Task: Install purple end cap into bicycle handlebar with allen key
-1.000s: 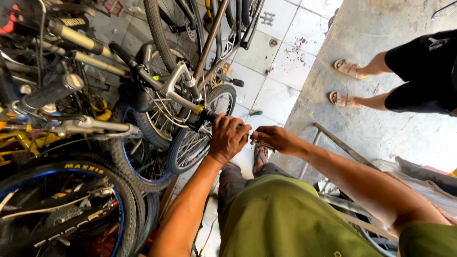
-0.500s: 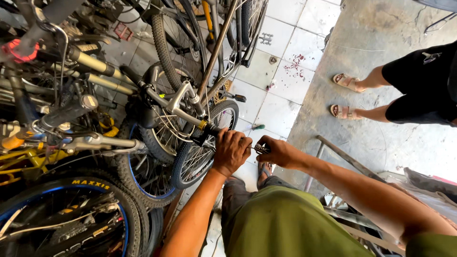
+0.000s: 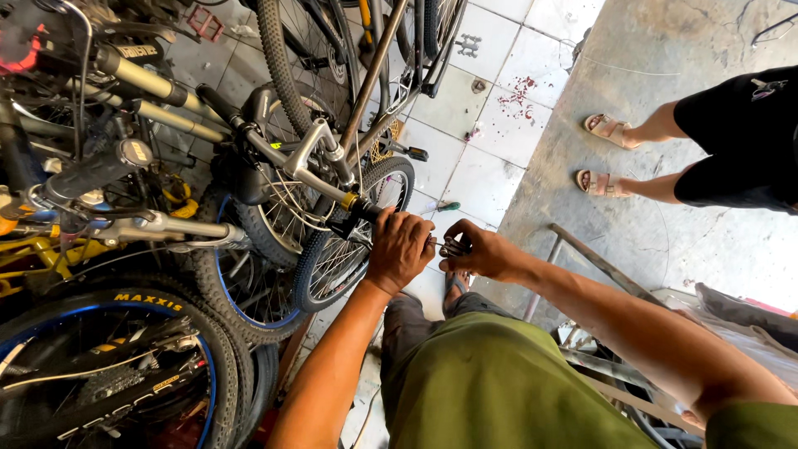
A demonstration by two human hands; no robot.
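My left hand (image 3: 401, 246) is closed around the black grip at the end of a bicycle handlebar (image 3: 357, 209), just past a yellow ring on the bar. My right hand (image 3: 482, 254) sits right beside it, fingers pinched on a small dark metal tool (image 3: 451, 247) that points at the bar end. The silver handlebar and stem (image 3: 303, 158) run up and left into the bike's frame. A spoked front wheel (image 3: 345, 241) stands just under my left hand.
Several bicycles are packed at the left, with a big knobby tyre (image 3: 125, 374) at the bottom left. Another person's sandalled feet (image 3: 605, 154) stand on the concrete at the upper right. A metal frame (image 3: 598, 266) lies at the right. A small green tool (image 3: 445, 206) lies on the white tiles.
The view has shifted down and right. My right hand has closed in on the left hand at the bar end, and both now sit close together.
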